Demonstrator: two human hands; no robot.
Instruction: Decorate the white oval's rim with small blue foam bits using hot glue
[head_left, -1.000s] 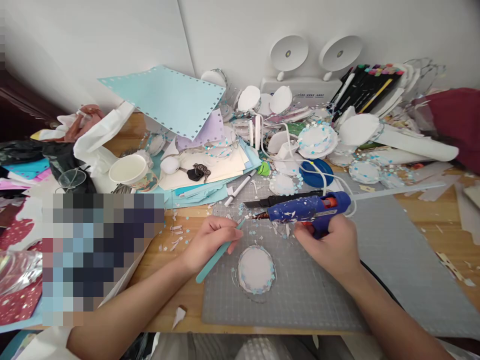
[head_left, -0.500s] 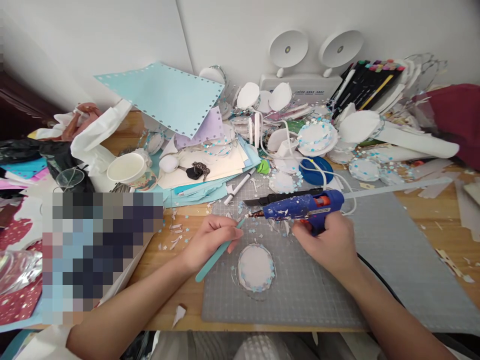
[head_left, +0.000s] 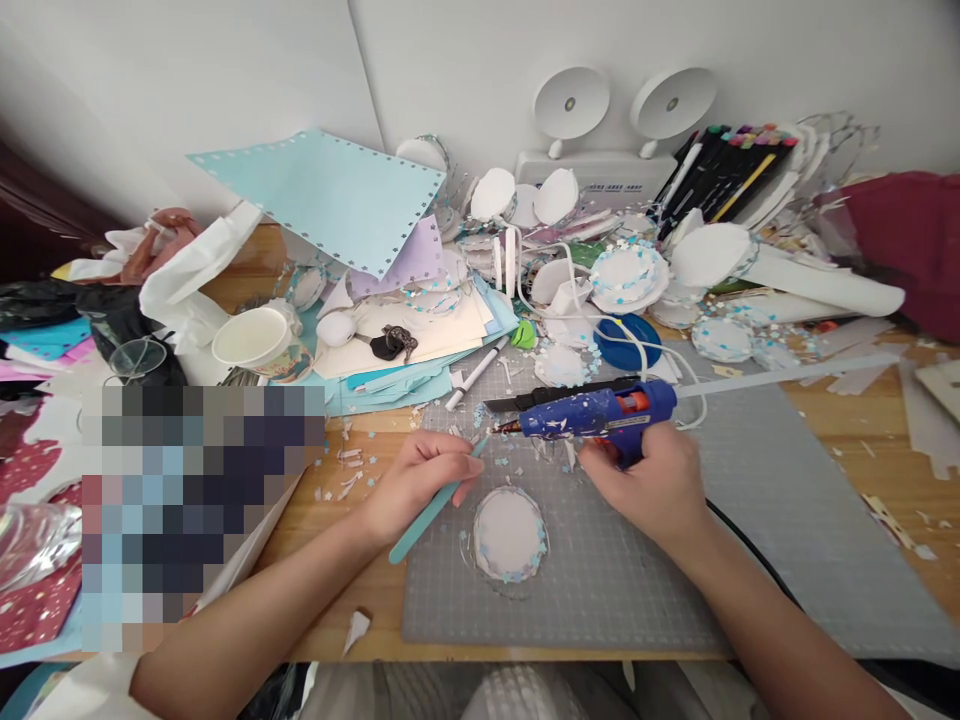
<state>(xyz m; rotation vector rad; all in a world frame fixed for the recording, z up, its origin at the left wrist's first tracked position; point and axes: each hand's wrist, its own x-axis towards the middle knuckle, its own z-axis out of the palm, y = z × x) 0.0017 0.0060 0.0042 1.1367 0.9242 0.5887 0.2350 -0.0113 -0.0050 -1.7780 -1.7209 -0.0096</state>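
Glue gun (head_left: 574,415) clasped by the right fingers (head_left: 600,470) could burn the left fingers (head_left: 454,468) pinching tweezers (head_left: 426,524) if its nozzle (head_left: 508,427), seemingly at the tweezers' tip (head_left: 483,441), slips

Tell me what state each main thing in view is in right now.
Teal tool, slanted in the left hand
Blue glue gun, gripped by the right hand, nozzle near the teal tool's tip
Round white disc, flat on the cutting mat, rim star-trimmed
Paper cup, open-topped
Twin-headed lamp, apparently unlit

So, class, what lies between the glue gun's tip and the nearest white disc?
The head view shows small blue stars scattered on the gray mat.
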